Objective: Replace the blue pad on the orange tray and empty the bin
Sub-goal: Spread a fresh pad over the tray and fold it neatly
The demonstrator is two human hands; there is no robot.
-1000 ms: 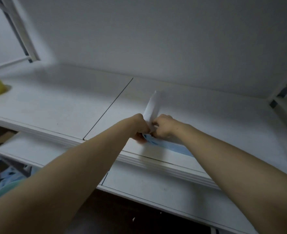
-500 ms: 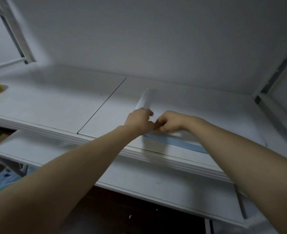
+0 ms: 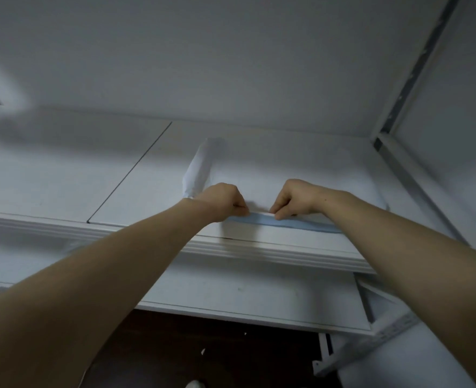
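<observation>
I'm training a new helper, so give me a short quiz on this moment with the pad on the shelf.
1. True or false: only the left hand pinches the pad.
2. What colour shows along the pad's near edge?
3. The pad lies on: A) the shelf, B) the floor, C) an orange tray.

Key: 1 false, the right hand pinches it too; 2 blue; 3 A.
</observation>
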